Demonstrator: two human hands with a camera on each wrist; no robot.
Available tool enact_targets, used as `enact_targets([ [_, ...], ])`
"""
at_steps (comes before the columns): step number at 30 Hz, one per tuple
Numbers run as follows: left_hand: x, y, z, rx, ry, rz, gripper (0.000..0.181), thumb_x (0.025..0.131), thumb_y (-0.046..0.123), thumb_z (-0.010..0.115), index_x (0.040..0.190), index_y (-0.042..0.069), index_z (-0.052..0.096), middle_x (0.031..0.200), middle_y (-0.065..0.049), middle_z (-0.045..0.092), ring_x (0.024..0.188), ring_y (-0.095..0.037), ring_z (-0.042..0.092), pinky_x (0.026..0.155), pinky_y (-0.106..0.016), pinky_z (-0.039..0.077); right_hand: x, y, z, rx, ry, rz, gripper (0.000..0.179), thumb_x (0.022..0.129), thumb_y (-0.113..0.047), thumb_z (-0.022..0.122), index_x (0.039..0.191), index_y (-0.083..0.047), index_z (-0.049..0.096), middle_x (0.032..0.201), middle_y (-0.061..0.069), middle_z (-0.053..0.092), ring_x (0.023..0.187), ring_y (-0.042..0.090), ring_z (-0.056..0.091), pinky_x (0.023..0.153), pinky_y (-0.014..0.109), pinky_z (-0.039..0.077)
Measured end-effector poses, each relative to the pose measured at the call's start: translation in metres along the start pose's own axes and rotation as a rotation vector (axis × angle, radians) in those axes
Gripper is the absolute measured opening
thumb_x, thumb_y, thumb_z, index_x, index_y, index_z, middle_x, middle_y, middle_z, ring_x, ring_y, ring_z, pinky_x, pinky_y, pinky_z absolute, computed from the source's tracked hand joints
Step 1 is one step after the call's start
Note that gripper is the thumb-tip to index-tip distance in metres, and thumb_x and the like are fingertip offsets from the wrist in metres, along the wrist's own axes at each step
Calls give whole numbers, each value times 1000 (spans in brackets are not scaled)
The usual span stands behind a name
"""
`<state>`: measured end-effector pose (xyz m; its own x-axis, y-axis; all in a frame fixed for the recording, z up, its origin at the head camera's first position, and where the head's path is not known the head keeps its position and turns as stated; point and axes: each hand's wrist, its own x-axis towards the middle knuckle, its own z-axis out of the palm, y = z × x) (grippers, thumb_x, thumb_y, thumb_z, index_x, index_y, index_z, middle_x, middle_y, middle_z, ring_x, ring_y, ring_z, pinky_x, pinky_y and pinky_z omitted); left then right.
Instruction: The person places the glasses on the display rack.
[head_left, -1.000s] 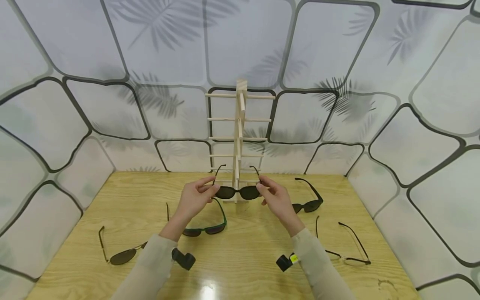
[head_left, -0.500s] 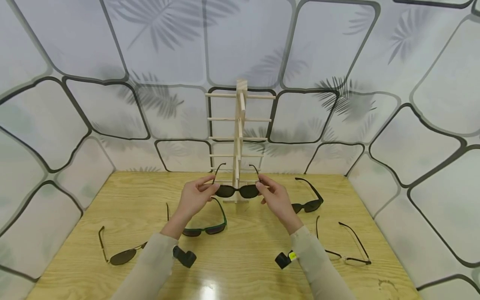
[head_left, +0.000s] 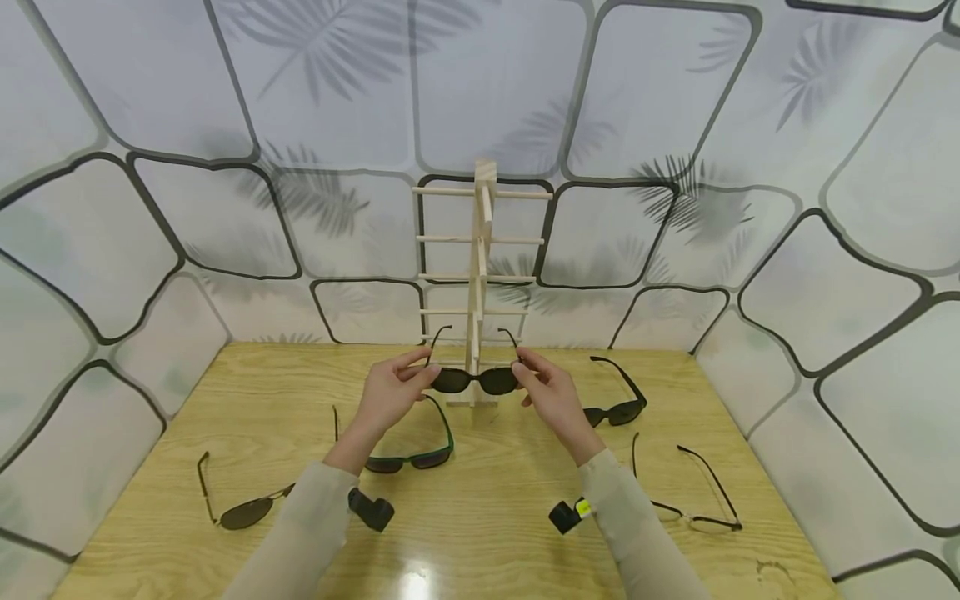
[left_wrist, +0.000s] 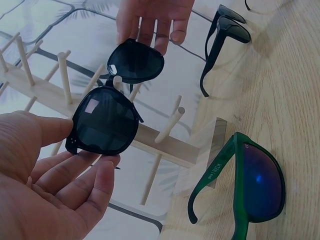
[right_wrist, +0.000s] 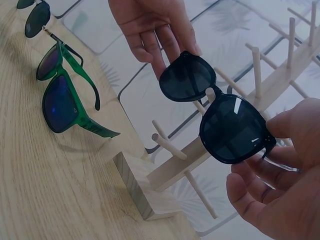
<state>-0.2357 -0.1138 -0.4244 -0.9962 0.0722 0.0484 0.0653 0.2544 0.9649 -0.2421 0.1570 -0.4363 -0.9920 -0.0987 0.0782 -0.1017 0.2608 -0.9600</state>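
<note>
Both hands hold one pair of black sunglasses [head_left: 452,381] in front of the lower part of a wooden peg rack [head_left: 480,225]. My left hand [head_left: 392,390] pinches its left end between thumb and fingers; my right hand [head_left: 555,398] pinches the right end. The temples are unfolded and point toward the rack. Seen from the right wrist, a peg tip [right_wrist: 210,93] shows right at the bridge, between the two dark lenses. In the left wrist view, the curled fingertips [left_wrist: 104,175] of the left hand sit just under the lens rim.
Green-framed sunglasses [head_left: 431,458] lie on the wood-grain table [head_left: 480,533] below the left hand. Aviator sunglasses [head_left: 246,513] lie further left. Other black sunglasses [head_left: 624,412] and thin-framed glasses [head_left: 712,523] lie at right. Patterned cloth [head_left: 360,233] surrounds the table.
The held sunglasses have risen very slightly in the head view, nearer the peg. Both hands keep their hold and have barely moved.
</note>
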Motion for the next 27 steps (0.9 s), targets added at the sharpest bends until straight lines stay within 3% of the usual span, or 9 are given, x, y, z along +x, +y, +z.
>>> enact_targets([
  [8,2,0,0,23,-2,14,49,104,28,70,149,10,61,132,-22,71,101,-32,78,82,-37,65,2,0,0,-14,5,15,49,110,-29,60,157,-15,53,150,17,59,89,12,63,76,33,59],
  [16,4,0,0,39,5,1,48,104,27,70,149,12,61,131,-20,73,95,-28,79,76,-32,64,4,1,1,-8,-6,13,51,110,-28,59,158,-12,51,150,20,57,89,12,62,71,23,56],
  [27,7,-2,0,37,7,8,47,104,27,70,148,14,63,130,-19,73,91,-27,79,75,-32,64,6,1,1,-27,-3,17,50,110,-28,59,158,-14,51,149,19,58,84,12,62,72,26,57],
])
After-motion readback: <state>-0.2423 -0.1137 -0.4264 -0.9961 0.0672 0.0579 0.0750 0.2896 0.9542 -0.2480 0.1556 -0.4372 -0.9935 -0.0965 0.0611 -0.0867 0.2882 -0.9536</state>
